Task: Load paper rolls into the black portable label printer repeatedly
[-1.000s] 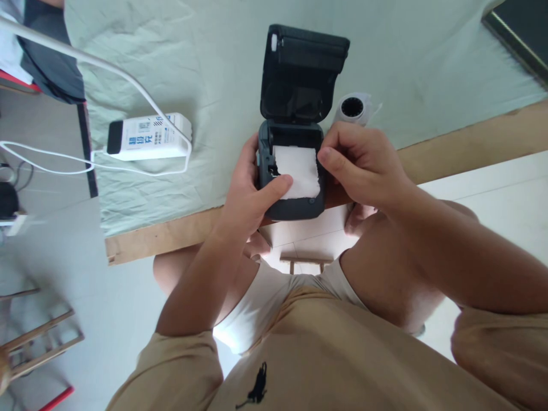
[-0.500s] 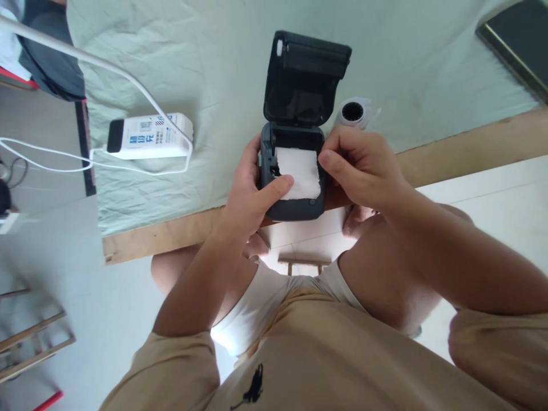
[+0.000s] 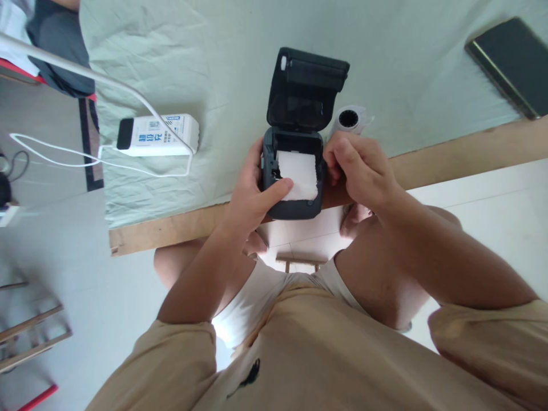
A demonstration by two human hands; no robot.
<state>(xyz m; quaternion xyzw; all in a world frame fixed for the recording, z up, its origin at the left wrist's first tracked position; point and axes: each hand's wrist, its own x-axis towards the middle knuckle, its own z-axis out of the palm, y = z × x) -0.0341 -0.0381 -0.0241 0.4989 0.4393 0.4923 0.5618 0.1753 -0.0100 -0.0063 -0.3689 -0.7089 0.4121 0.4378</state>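
Note:
A small black portable thermal printer [image 3: 293,212] is held at the table's front edge, its lid [image 3: 305,88] swung up and back. Inside the bay lies a white paper roll [image 3: 302,176] with a ragged loose edge. My left hand [image 3: 254,191] grips the printer's left side, the thumb resting on the paper. Against the printer's right side is my right hand [image 3: 362,168], fingers curled in with the thumb on top. Whatever it may hold is hidden by the fingers. Just beyond it stands another roll [image 3: 349,119] with a dark core and clear wrapping.
A white power bank [image 3: 165,137] with a white cable [image 3: 128,88] lies on the green cloth [image 3: 226,74] at left. A dark flat box-like object [image 3: 511,65] is at the far right. The wooden table edge [image 3: 171,227] runs along the front. Part of another person [image 3: 60,51] shows top left.
My right hand has drawn back slightly from the paper's edge and its fingers have curled in more. My left hand keeps its hold on the printer. The whole view has shifted a little.

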